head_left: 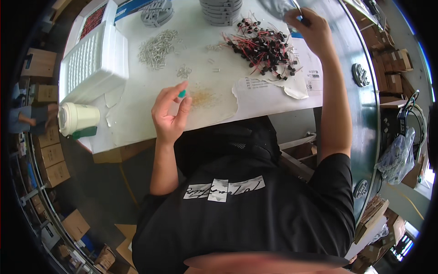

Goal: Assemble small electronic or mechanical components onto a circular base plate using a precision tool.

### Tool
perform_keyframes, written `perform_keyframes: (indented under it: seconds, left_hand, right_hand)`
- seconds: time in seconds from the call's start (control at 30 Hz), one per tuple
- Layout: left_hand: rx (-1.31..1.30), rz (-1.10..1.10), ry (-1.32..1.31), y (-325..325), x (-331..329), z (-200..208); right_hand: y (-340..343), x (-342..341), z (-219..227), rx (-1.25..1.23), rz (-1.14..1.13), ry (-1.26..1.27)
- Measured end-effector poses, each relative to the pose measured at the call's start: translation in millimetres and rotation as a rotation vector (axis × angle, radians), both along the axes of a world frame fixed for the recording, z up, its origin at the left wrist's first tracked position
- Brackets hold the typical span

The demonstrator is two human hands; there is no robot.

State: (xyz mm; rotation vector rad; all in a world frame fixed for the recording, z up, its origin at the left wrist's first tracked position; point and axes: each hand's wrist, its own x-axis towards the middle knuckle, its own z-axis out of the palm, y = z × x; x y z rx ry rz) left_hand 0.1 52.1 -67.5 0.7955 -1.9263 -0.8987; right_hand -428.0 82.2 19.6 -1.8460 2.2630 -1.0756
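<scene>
My left hand [171,113] is over the front part of the white work surface, with a small green piece [182,93] between thumb and index finger. My right hand [315,34] reaches to the far right, its fingers closed around a small dark piece [305,20] whose kind I cannot make out. Beside those fingers lies a clear plastic bag [276,7]. Left of my right hand is a heap of small black parts with red and black wires [267,50]. Beyond my left hand are a pile of small silvery metal pieces [157,48] and a smaller cluster [184,72].
White foam trays [93,64] stand at the left, with a cream lidded cup [80,118] near the corner. Grey stacked round parts [221,10] and grey rings [157,13] are at the back. A torn paper sheet [269,98] covers the right front. Yellowish specks [203,98] lie near my left hand.
</scene>
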Motion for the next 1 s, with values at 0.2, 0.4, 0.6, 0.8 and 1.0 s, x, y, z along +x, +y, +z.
perform_keyframes:
  seconds: [0.2, 0.4, 0.6, 0.8, 1.0]
  left_hand:
    - [-0.201, -0.071, 0.033, 4, 3, 27]
    - [-0.179, -0.140, -0.373, 7, 5, 14]
    - [-0.223, -0.134, -0.349, 7, -8, 27]
    - [-0.190, -0.052, -0.309, 26, -15, 15]
    - [-0.181, -0.012, -0.255, 21, -22, 10]
  right_hand:
    - [56, 129, -17, 0.053, 0.603, 0.063]
    - [24, 159, -33, 0.401, 0.283, -0.377]
    - [-7, 171, -63, 0.315, 0.258, -0.104]
    - [-13, 169, -65, 0.269, 0.271, 0.056]
    - [4, 175, -34, 0.369, 0.224, -0.528]
